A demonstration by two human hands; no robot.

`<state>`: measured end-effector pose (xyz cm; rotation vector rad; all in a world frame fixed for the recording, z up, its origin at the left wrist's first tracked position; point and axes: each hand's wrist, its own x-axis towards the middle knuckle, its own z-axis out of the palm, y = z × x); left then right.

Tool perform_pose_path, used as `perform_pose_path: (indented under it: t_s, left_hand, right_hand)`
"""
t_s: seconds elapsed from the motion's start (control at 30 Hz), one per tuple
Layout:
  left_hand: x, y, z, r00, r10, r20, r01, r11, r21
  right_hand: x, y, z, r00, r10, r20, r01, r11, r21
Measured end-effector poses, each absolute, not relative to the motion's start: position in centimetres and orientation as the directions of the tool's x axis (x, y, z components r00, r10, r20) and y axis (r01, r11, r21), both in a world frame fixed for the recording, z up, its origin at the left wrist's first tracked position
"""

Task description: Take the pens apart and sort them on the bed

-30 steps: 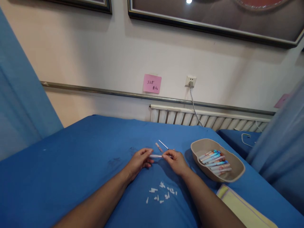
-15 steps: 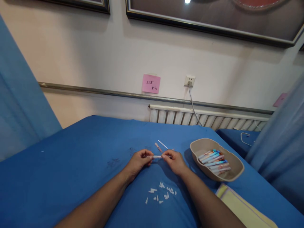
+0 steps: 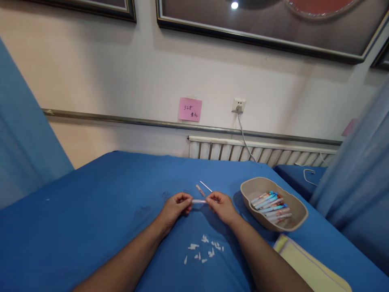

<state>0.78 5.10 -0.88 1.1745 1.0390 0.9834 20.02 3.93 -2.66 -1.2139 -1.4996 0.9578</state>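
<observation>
Between my two hands a slim pale pen barrel (image 3: 199,201) is held level above the blue-covered surface (image 3: 100,202). My left hand (image 3: 176,207) pinches its left end with closed fingers. At the other end, my right hand (image 3: 221,206) grips it between thumb and fingertips. Just beyond the hands lie a patterned pen part (image 3: 199,190) and a thin white stick like a refill (image 3: 206,186), whose near end is hidden by my right hand. Nearer to me, several small white cone-shaped tips (image 3: 210,253) are scattered between my forearms.
To the right stands a beige basin (image 3: 296,213) with several colourful pens (image 3: 273,209) in it. A yellow cloth or folder (image 3: 306,263) lies by my right forearm. Behind the surface are a white radiator (image 3: 225,151) and a wall socket (image 3: 238,106) with a cable. Blue curtains (image 3: 27,129) hang at both sides.
The camera view has shifted slightly. Slightly more of the barrel shows between my hands, which are a little farther apart; both still hold it.
</observation>
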Motion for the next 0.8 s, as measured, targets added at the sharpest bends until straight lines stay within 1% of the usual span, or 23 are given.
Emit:
perform_pose_path:
  t_s: [0.13,0.33,0.53,0.67,0.8]
  left_hand:
    - [0.7,4.9,-0.6,0.266,0.960,-0.086,-0.052,0.103,0.993]
    - [0.8,5.0,-0.5,0.244,0.963,-0.112,-0.123,0.145,0.982]
    - [0.6,5.5,-0.8,0.220,0.968,-0.116,-0.119,0.145,0.982]
    - [0.5,5.6,-0.4,0.231,0.967,-0.106,-0.121,0.137,0.983]
    - [0.7,5.1,0.0,0.279,0.955,-0.103,-0.107,0.138,0.985]
  right_hand:
    - [20.1,4.1,-2.6,-0.054,0.985,0.166,0.187,0.173,-0.967]
    - [20.0,4.3,-2.8,-0.054,0.983,0.178,0.146,0.184,-0.972]
    - [19.7,4.6,-2.4,-0.035,0.986,0.161,0.095,0.163,-0.982]
    - [19.7,4.8,-1.6,0.037,0.991,0.128,-0.056,0.129,-0.990]
    - [19.8,4.8,-1.2,0.086,0.991,0.105,-0.216,0.121,-0.969]
